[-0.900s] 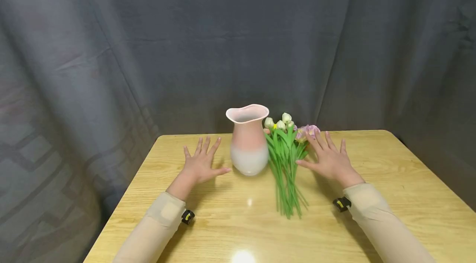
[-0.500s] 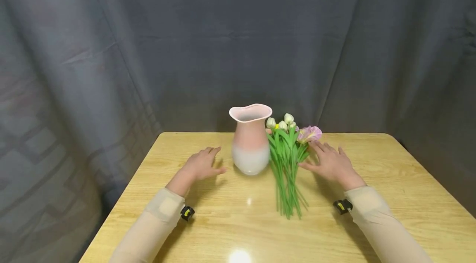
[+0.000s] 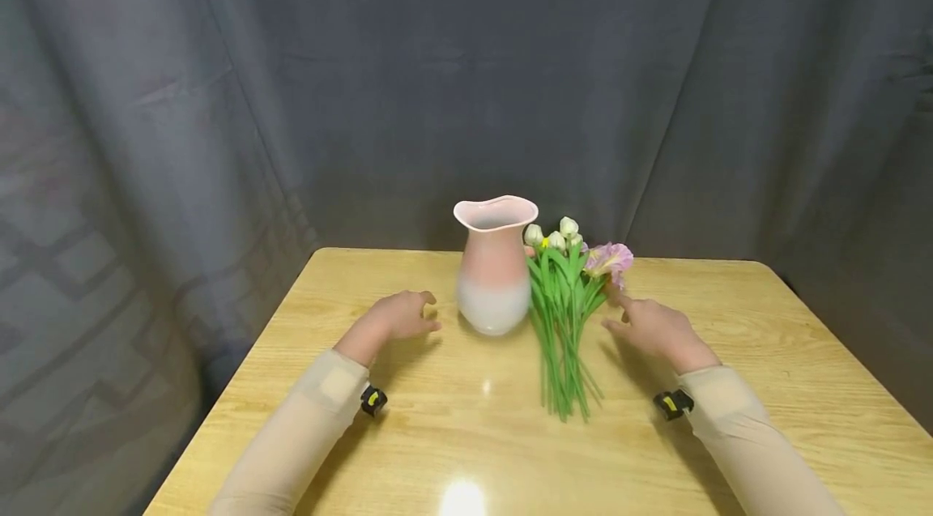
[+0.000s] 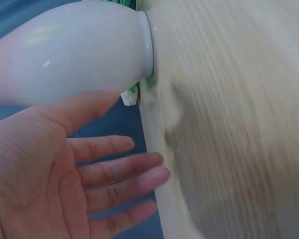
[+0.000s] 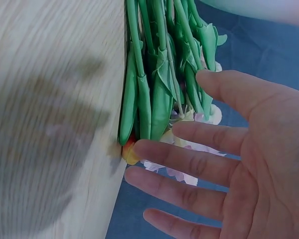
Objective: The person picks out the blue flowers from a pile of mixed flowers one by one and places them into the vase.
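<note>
A vase [image 3: 494, 281], pink at its wavy rim and white below, stands upright near the middle of the table. To its right lies a bunch of flowers [image 3: 561, 305] with long green stems, white tulip-like heads and a purple bloom [image 3: 608, 258]. My left hand [image 3: 397, 316] is left of the vase, its fingers loosely bent and holding nothing; in the left wrist view the thumb overlaps the vase [image 4: 84, 50]. My right hand [image 3: 656, 328] is just right of the flowers, palm toward them. Its relaxed fingers overlap the green leaves [image 5: 159, 99] in the right wrist view, with nothing gripped.
The light wood table [image 3: 481, 435] has rounded far corners. Behind and at both sides hangs a grey curtain [image 3: 466, 78]. Small black devices sit at both wrists, one on the left [image 3: 373, 400] and one on the right [image 3: 672, 403].
The spread fingers of both hands have relaxed and bent, and the hands have turned more edge-on. The head view has shifted slightly. Vase and flowers stay in place.
</note>
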The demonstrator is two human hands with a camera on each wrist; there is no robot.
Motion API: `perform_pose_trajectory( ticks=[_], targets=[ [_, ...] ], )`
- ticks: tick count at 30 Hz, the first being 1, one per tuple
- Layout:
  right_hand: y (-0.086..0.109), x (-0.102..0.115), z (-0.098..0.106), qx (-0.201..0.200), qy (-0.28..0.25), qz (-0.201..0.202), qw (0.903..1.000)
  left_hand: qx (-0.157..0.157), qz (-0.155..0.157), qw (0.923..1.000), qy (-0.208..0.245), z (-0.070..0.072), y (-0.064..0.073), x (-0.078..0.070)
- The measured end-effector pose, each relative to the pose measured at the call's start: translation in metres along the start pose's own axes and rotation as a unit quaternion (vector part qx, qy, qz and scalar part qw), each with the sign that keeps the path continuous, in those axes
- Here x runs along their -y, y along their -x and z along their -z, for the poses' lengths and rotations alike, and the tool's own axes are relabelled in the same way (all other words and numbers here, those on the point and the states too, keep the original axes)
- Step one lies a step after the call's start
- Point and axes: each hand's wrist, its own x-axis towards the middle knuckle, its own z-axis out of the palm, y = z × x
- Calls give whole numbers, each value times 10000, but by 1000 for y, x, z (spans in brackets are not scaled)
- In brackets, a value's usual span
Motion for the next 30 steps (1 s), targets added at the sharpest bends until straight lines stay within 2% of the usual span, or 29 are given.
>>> perform_pose_trajectory(
  ticks=[3, 5, 9, 12, 17, 21, 24, 26, 30],
  targets=[
    [0, 0, 1, 30, -7, -14, 10000, -111, -324, 9973, 652, 0, -14, -2],
    [0, 0, 2, 41, -28, -6, 10000, -175, -616, 9901, 1252, -2, -22, -4],
    [-2, -1, 2, 52, -23, 36, 10000, -185, -1051, 9613, 2541, -6, -35, -9],
    [-3, -1, 1, 25, -15, 60, 10000, -99, -1267, 9390, 3195, -11, -41, -12],
    [-4, 0, 1, 20, -8, -8, 10000, -24, -1671, 9154, 3661, -19, -51, -14],
    [-4, 1, 1, 35, -10, -24, 10000, 82, -2047, 8925, 4018, -22, -56, -15],
    [-4, 1, 1, 56, -14, -29, 10000, 133, -2140, 8846, 4141, -23, -58, -15],
    [-4, 2, 1, 60, -20, -34, 10000, 95, -2092, 8875, 4105, -23, -58, -15],
    [-4, 2, 1, 26, -21, -27, 10000, -29, -1916, 8982, 3956, -20, -55, -16]
  ],
)
